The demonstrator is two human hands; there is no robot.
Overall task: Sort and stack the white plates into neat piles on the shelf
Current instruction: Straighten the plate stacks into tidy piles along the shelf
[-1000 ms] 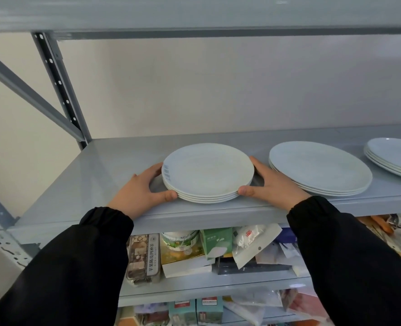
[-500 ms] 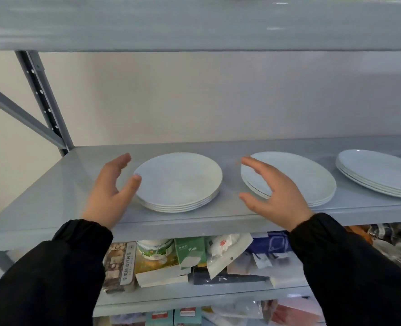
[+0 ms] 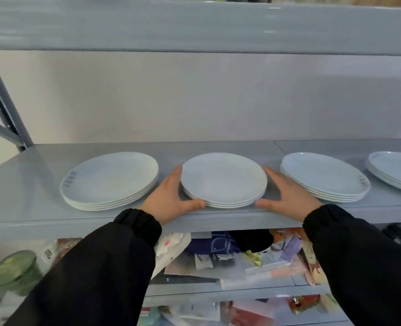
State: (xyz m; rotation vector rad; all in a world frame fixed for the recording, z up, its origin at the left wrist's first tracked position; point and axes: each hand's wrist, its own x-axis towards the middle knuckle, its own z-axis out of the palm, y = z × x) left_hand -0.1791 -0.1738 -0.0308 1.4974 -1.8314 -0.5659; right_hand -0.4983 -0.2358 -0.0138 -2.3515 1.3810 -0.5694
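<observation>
Four piles of white plates stand in a row on the grey shelf (image 3: 30, 215). The left pile (image 3: 110, 180) has small printed marks on its left rim. The middle pile (image 3: 223, 180) lies between my hands. My left hand (image 3: 171, 198) cups its left side, thumb against the front rim. My right hand (image 3: 288, 194) cups its right side, thumb touching the lower front rim and fingertips at the right rim. To the right are a third pile (image 3: 324, 177) and a fourth pile (image 3: 397, 170), cut off by the frame edge.
The upper shelf board (image 3: 194, 27) hangs low over the plates. A grey upright post (image 3: 4, 102) stands at the far left. Below, a lower shelf (image 3: 241, 288) holds packets and boxes, and a green-lidded jar (image 3: 13, 271) sits at the lower left.
My hands let go of the pile with the printed marks, opened in the air, then moved right and closed around the neighbouring pile. The view shifted right with them.
</observation>
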